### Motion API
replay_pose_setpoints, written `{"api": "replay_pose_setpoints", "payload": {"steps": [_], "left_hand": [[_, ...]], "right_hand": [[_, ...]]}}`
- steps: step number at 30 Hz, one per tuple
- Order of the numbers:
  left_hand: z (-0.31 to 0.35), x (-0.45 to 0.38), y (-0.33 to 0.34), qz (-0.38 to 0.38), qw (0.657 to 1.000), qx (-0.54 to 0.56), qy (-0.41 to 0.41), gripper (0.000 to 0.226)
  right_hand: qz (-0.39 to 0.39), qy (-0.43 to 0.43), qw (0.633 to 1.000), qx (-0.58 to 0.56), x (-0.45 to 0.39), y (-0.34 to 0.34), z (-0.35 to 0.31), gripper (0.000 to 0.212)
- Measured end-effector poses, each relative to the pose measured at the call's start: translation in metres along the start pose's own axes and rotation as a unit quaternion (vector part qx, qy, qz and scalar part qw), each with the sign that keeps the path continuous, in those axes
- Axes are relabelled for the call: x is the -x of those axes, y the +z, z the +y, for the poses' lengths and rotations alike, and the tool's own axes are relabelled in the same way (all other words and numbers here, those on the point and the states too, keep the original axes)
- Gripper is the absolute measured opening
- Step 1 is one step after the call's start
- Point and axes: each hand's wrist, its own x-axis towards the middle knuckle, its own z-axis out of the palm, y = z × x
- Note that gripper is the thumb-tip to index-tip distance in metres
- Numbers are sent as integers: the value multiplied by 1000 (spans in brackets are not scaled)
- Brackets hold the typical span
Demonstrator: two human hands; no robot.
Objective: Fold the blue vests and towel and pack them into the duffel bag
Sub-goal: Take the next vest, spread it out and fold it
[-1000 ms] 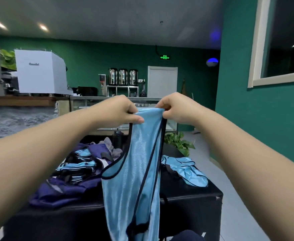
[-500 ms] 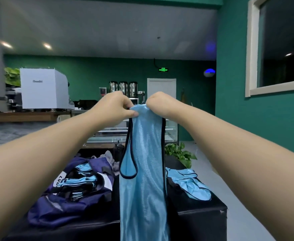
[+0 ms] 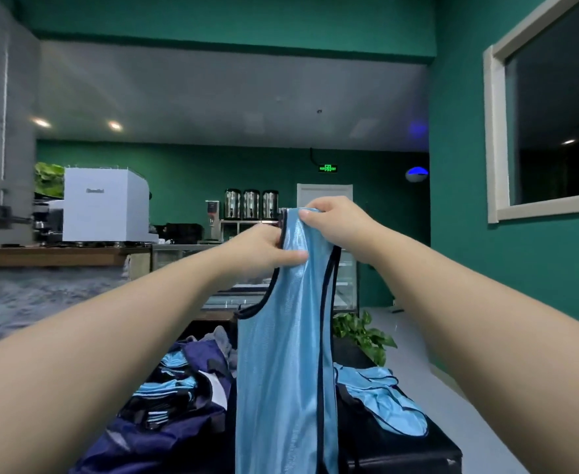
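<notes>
A light blue vest [image 3: 281, 364] with black trim hangs straight down in front of me, folded lengthwise. My right hand [image 3: 332, 222] grips its top at the shoulder straps. My left hand [image 3: 264, 249] pinches the left edge of the vest just below. On the black table [image 3: 404, 449] beneath, an open navy duffel bag [image 3: 151, 436] lies at the left with folded blue fabric [image 3: 168, 388] inside. Another blue vest [image 3: 384, 398] lies crumpled at the table's right side.
A potted green plant [image 3: 363, 333] stands behind the table's far right corner. A counter with a white machine [image 3: 105, 206] runs along the left. A green wall with a window [image 3: 554, 138] is on the right, and grey floor beside the table.
Both hands have lifted the vest higher and brought its two shoulder straps together. My right hand now sits above the left, and my view has tilted upward.
</notes>
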Motion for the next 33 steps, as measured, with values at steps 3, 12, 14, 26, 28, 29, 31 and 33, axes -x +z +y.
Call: {"api": "replay_pose_setpoints", "payload": {"steps": [3, 12, 14, 26, 28, 29, 31, 33], "left_hand": [[-17, 5, 15, -88, 989, -115, 8, 39], [-74, 19, 32, -212, 858, -468, 2, 44], [-78, 17, 27, -216, 832, -510, 26, 55], [-84, 28, 2, -152, 857, -465, 162, 48], [-93, 27, 3, -131, 873, -433, 184, 54], [-98, 25, 3, -113, 884, -412, 190, 61], [-107, 22, 6, -83, 905, -373, 188, 73], [-115, 20, 13, -64, 921, -345, 171, 73]], "right_hand": [[26, 10, 999, -19, 0, -5, 10, 30], [31, 122, 992, 20, 3, -15, 84, 27], [4, 145, 988, 46, 3, -16, 96, 30], [-34, 33, 996, 69, 9, -33, 97, 23], [-29, 25, 997, 60, 9, -28, 102, 22], [-22, 22, 998, 61, 9, -26, 103, 21], [-15, 24, 997, 73, 7, -22, 106, 22], [-15, 31, 996, 77, 4, -17, 110, 25]]}}
